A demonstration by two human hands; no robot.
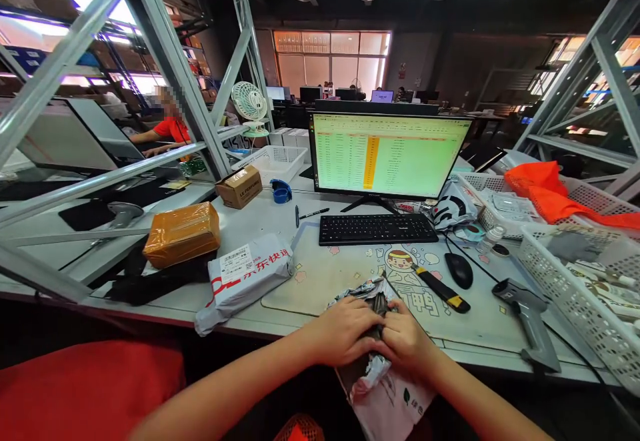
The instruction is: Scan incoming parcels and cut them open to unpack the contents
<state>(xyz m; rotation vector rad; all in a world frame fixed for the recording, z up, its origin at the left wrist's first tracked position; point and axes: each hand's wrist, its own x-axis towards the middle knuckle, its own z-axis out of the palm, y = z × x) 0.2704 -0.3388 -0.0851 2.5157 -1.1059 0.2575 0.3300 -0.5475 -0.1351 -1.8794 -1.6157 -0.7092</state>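
Observation:
Both my hands grip a white plastic mailing bag (387, 404) at the table's front edge. Its torn, crumpled opening shows a dark grey lining. My left hand (345, 331) closes on the left side of the tear. My right hand (407, 334) has its fingers curled on the other side, close against the left. What lies inside the bag is hidden. Just beyond the hands, a black and yellow utility knife (443, 291) rests on the cartoon desk mat (310, 287). Left of them lies a sealed white parcel (250, 274) with red lettering and a label.
A monitor (390, 154), keyboard (377, 229) and mouse (459, 271) stand behind the hands. At right are a barcode scanner (530, 321) and white baskets (575, 294). A taped brown parcel (183, 234) and small carton (240, 187) sit left. A person in red (173, 131) sits beyond the metal frame.

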